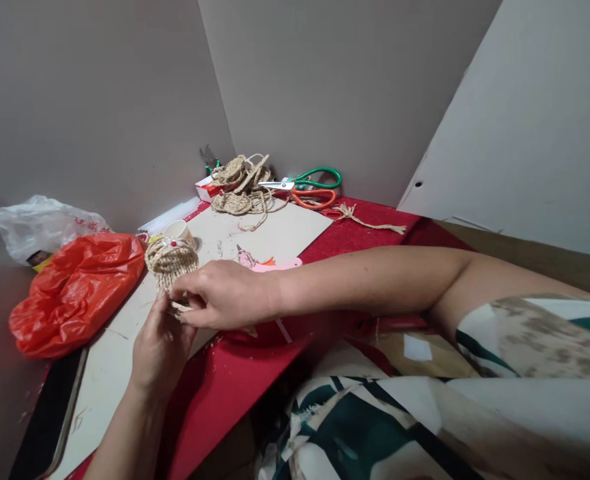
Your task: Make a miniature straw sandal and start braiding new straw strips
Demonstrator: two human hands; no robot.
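A small woven straw piece (172, 267), shaped somewhat like a slipper, is held up over the white board. Its upper end bears a red bead and a pale trim. My left hand (162, 347) grips its lower end from below, thumb pressed against the weave. From the right, my right hand (225, 293) reaches across with bent fingers closed on the same lower end. The fingertips and the part of the weave between them are largely hidden. Just behind the straw piece stands a small pale paper cup (179, 230).
Coiled straw cord (239, 200) lies at the back beside green-handled scissors (319, 177) and orange-handled scissors (315, 198). A red plastic bag (79, 293) and a clear bag (49, 227) sit left. A pink tool (279, 265) rests on the white board (295, 227), over red cloth (205, 400).
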